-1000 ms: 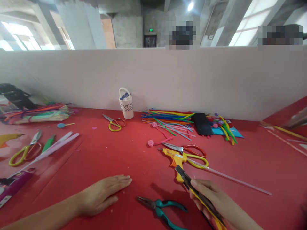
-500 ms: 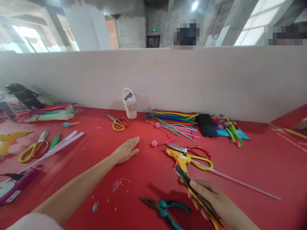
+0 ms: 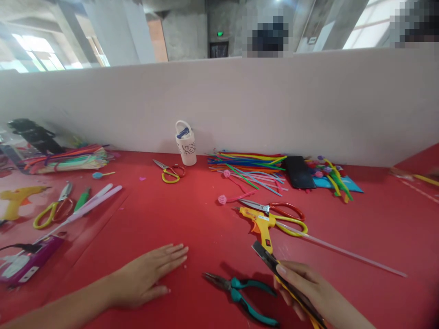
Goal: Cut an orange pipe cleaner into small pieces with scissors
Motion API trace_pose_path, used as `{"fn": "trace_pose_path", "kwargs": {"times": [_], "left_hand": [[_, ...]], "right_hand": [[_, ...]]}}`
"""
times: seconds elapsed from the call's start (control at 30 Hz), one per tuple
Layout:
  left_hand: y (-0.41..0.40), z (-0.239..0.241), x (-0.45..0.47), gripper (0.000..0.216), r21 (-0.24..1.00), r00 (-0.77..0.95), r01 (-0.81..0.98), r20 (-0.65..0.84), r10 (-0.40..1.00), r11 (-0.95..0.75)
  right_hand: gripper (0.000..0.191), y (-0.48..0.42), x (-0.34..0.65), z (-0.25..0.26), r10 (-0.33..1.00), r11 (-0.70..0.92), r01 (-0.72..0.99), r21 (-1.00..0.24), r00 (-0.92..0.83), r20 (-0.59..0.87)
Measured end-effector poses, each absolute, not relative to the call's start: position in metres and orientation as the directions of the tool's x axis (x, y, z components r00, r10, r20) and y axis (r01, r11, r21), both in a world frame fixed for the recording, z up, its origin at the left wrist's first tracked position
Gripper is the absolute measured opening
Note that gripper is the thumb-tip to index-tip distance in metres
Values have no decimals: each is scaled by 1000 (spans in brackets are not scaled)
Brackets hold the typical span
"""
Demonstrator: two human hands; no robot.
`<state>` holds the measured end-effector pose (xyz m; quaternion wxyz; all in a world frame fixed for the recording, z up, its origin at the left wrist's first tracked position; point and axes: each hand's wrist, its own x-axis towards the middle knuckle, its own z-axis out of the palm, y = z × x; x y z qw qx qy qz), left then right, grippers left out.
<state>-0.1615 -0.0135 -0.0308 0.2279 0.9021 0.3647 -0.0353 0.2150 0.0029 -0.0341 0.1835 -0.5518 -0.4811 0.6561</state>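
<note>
My left hand lies palm down on the red tabletop, fingers stretched out, holding nothing. A tiny scrap shows by its fingertips. My right hand is closed around a black and yellow utility knife, its blade tip pointing up and left. Pliers with teal handles lie open between the two hands. Just beyond the knife is a yellow glue gun, touching scissors with red and yellow handles. A long pale glue stick reaches right from under the scissors.
Pipe cleaners, a black phone and a white cup stand or lie along the white partition. At left are another glue gun, scissors and a purple power strip.
My left hand has moved back toward me across the tabletop, over where pink scraps lay; those scraps no longer show. My right hand keeps the knife nearly in place. The view has tilted slightly.
</note>
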Motion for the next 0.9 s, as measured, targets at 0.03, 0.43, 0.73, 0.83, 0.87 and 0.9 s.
{"fn": "trace_pose_path", "kwargs": {"times": [0.03,0.43,0.73,0.83,0.87,0.9], "left_hand": [[-28,-30,-167,66,391,724,680,-229,651,-620],[-20,-41,-160,60,307,556,803,-72,828,-512],[-44,-25,-138,66,429,757,644,-239,608,-633],[-92,-27,-154,72,441,779,622,-266,568,-647],[-111,-33,-162,69,423,775,626,-247,582,-655],[-130,-40,-170,63,415,792,600,-188,580,-684]], "right_hand": [[55,3,214,-35,767,-473,297,-829,-325,-554],[53,14,192,-22,768,-428,290,-856,-383,-514],[48,12,200,-36,837,-361,301,-883,-314,-449],[47,12,197,-39,826,-328,334,-884,-353,-440],[47,12,195,-39,821,-324,340,-883,-361,-441],[47,13,194,-38,820,-326,344,-881,-362,-445]]}}
